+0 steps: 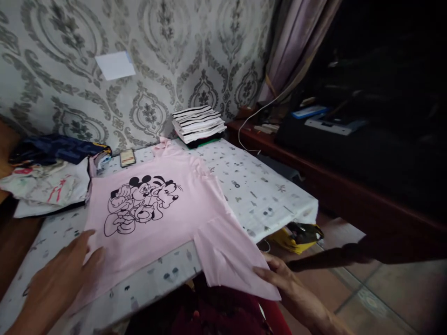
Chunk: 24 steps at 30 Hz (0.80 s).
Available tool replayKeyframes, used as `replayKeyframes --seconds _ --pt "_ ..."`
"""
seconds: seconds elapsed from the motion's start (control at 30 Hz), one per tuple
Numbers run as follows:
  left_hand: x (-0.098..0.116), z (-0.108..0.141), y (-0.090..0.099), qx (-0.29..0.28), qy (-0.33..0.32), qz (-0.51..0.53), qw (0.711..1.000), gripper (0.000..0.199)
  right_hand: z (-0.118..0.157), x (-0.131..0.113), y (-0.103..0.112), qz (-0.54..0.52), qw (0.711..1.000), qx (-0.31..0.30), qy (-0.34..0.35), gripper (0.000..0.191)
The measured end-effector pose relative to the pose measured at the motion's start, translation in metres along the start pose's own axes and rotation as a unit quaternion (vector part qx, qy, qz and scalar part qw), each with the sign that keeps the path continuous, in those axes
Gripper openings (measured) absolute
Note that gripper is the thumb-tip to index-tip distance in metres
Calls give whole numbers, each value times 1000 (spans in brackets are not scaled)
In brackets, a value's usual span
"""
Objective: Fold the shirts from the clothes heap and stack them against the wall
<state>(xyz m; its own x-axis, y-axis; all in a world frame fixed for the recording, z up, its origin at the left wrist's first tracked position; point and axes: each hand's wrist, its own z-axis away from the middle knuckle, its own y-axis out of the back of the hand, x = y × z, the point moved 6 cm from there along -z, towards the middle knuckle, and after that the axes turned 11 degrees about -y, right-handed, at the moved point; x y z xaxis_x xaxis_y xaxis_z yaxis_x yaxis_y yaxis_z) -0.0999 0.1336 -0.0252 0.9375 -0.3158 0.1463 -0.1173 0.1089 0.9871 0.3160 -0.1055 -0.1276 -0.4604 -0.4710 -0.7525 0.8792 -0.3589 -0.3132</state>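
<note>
A pink T-shirt (181,204) with black cartoon figures lies spread on the patterned table cover, its collar toward the right. My left hand (64,274) is at the shirt's near left hem, fingers apart, resting on or just over the cloth. At the near right, my right hand (279,277) pinches the edge of the sleeve, which hangs past the table's front edge. The far sleeve is bunched near the back of the table.
Crumpled clothes (52,181) are heaped at the left. A folded striped stack (199,123) stands at the back, and a small card (127,157) lies near the wall. Right of the table are a dark wooden cabinet (314,172) and a yellow bag (296,239).
</note>
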Motion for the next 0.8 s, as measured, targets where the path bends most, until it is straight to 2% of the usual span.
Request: replayKeyframes --seconds 0.07,0.17,0.23,0.3,0.4,0.53,0.63,0.7,0.8 --pt "65 -16 6 -16 -122 56 991 43 -1 9 -3 -59 998 -8 8 46" --pt "170 -35 -1 -78 -328 133 932 36 1 17 -15 -149 988 -42 15 51" --pt "222 -47 -12 -93 -421 139 892 33 5 18 -22 -183 981 -66 21 52" --pt "260 -64 -24 -87 -485 124 861 31 9 19 -26 -187 978 -87 24 48" --pt "297 -97 -39 -54 -531 75 843 31 11 28 -27 -154 981 -118 15 33" --pt "334 -151 -44 -5 -520 19 854 39 5 47 -23 -117 987 -113 -14 43" --pt "358 -179 -50 -45 -519 -21 853 44 5 48 -22 -80 990 -113 -19 49" --pt "372 -187 -54 -76 -538 -53 838 41 8 39 -23 -28 992 -125 -10 48" --pt "387 -189 -52 -92 -558 -92 820 28 15 19 -22 40 990 -130 22 45"
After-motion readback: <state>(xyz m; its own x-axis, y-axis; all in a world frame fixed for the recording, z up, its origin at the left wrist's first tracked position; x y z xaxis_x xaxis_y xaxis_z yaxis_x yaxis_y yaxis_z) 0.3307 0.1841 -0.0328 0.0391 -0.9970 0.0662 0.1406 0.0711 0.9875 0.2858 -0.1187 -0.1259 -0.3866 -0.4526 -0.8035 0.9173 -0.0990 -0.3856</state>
